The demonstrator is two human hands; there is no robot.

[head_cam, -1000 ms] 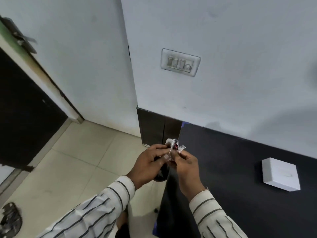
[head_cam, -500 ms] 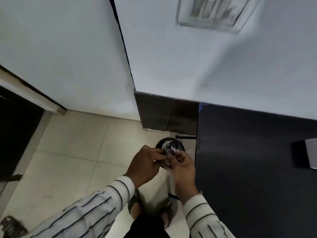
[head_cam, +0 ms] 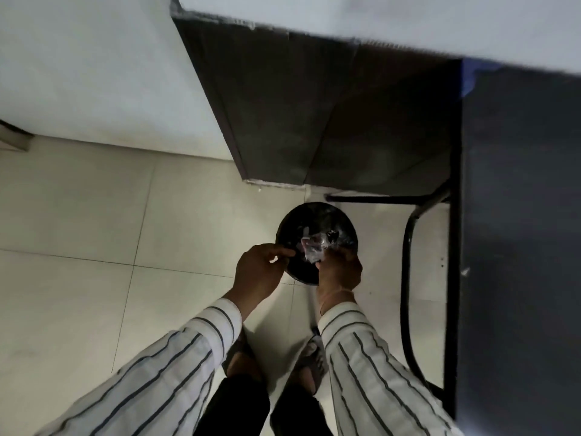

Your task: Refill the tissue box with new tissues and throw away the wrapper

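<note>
A crumpled clear wrapper (head_cam: pixel 312 248) with a bit of red print is pinched in my right hand (head_cam: pixel 338 270), directly above the round black bin (head_cam: pixel 314 221) on the floor. My left hand (head_cam: pixel 259 270) hovers just left of the wrapper over the bin's rim, fingers curled, thumb and forefinger close together, apart from the wrapper. The tissue box is out of view.
The bin stands on pale floor tiles (head_cam: pixel 78 247) beside a dark wall plinth (head_cam: pixel 298 121). A black table top (head_cam: pixel 518 215) fills the right side, its black metal leg frame (head_cam: pixel 407 278) close to the bin. My sandalled feet (head_cam: pixel 309 363) are below my hands.
My view has tipped down from the wall to the floor. Both hands have dropped with the wrapper to just over the bin, and my left hand has come off the wrapper.
</note>
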